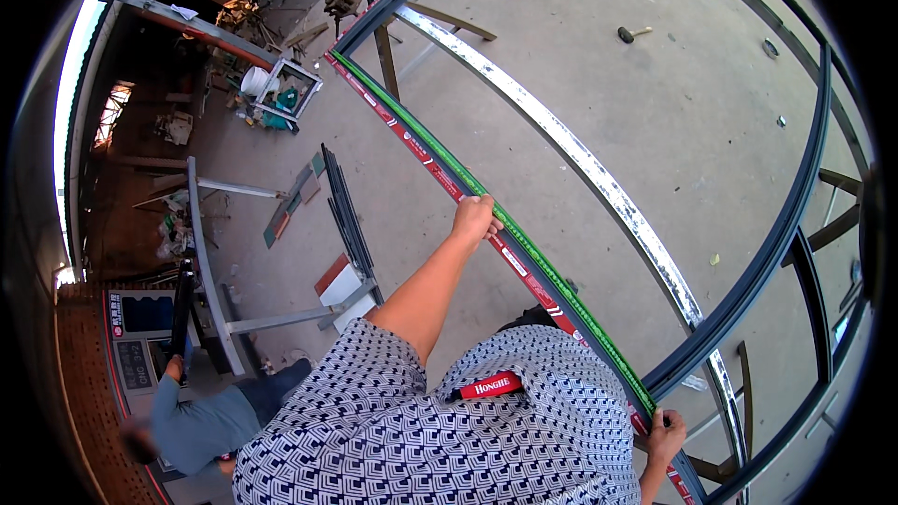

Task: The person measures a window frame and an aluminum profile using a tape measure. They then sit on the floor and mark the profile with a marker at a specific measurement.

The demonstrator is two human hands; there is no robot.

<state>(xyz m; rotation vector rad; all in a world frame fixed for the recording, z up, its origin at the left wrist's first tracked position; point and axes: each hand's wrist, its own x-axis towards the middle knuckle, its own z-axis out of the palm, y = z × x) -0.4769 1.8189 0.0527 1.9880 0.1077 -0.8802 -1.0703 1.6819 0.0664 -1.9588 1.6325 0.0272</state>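
There is one green strip (526,248), one mallet (626,35) and one co-worker (208,425)

Lettering marks the red pack (491,385), red strip (529,281), grey machine (140,346).

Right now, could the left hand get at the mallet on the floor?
Probably not: the mallet lies on the floor well beyond the left hand, which is at the green strip, and the silvery rail runs between them in this view.

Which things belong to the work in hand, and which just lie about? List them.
Work in hand:
green strip
red-marked bar along it
left hand and right hand, both at the bar
dark curved frame

Probably just lying about:
mallet on the floor
white tub
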